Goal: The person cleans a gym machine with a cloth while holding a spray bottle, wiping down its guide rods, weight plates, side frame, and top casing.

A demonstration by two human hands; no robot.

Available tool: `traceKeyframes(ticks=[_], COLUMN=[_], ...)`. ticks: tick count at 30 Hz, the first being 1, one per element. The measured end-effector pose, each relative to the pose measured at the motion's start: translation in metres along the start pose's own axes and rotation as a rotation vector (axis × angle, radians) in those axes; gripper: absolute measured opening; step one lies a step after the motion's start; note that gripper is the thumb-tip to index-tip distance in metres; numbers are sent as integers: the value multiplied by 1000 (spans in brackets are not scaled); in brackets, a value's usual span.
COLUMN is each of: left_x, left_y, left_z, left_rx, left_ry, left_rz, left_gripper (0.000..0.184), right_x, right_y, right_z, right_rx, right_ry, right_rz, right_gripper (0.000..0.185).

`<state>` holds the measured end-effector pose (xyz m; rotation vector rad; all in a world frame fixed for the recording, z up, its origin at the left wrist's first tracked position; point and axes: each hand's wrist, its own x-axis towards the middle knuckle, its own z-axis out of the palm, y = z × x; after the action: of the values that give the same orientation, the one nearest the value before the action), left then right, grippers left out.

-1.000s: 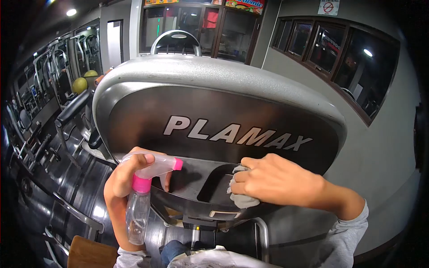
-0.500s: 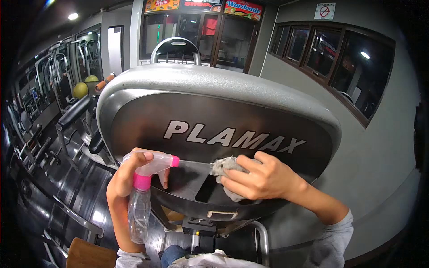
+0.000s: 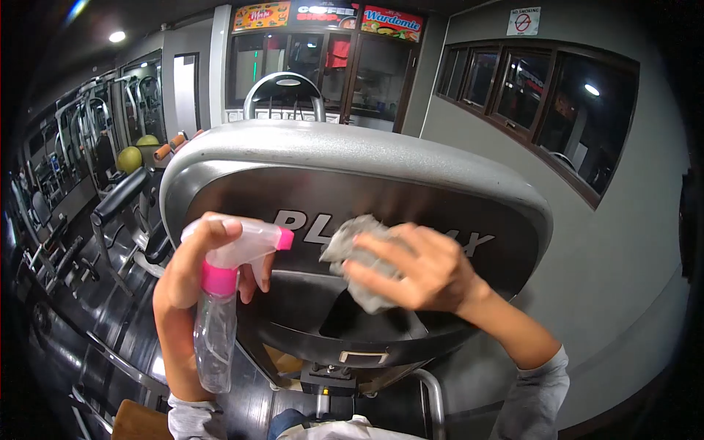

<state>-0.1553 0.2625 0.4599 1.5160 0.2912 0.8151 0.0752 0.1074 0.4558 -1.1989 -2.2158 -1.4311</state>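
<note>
My left hand (image 3: 192, 257) is wrapped round the neck of a clear spray bottle (image 3: 215, 334) with a pink collar and a pink nozzle pointing right. The bottle hangs upright in front of the left part of a machine's panel (image 3: 242, 194). My right hand (image 3: 418, 268) grips a crumpled grey cloth (image 3: 359, 253) in front of the PLAMAX lettering, covering its middle letters. Whether the cloth touches the panel is hard to tell. Below the cloth lies the panel's dark ledge (image 3: 293, 301) with a recessed slot.
A silver rounded rim (image 3: 352, 150) frames the panel. At left are gym machines and yellow-green exercise balls (image 3: 130, 159). A grey wall with dark windows (image 3: 521, 95) stands at right. A brown padded seat (image 3: 139, 422) shows at lower left.
My right hand has lifted the cloth from the ledge slot up and slightly left to the lettering. My left hand has shifted a little up and left with the bottle.
</note>
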Motion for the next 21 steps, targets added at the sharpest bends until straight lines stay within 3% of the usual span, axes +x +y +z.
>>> traceKeyframes(ticks=[2,4,5,11,16,21], left_x=[14,13,12,37,59,73], left_y=[8,16,20,44,69,84], left_z=[-14,-4,-1,-19,-40,-37], left_rx=[-8,-28,-57,48,195,179], left_ry=[-187,-69,54,-53,-247,-98], left_rz=[-31,6,39,116,113,-30], left_gripper=[49,46,44,45,48,40], right_x=[-2,-7,-9,-4,39,88], right_y=[-10,-2,5,40,43,61], right_z=[3,-5,-12,-59,-41,-27], right_rx=[-17,-35,-78,-247,-44,138], right_ry=[-92,-112,-76,26,95,31], right_rz=[-86,-116,-83,190,316,449], right_gripper=[19,16,15,25,25,33])
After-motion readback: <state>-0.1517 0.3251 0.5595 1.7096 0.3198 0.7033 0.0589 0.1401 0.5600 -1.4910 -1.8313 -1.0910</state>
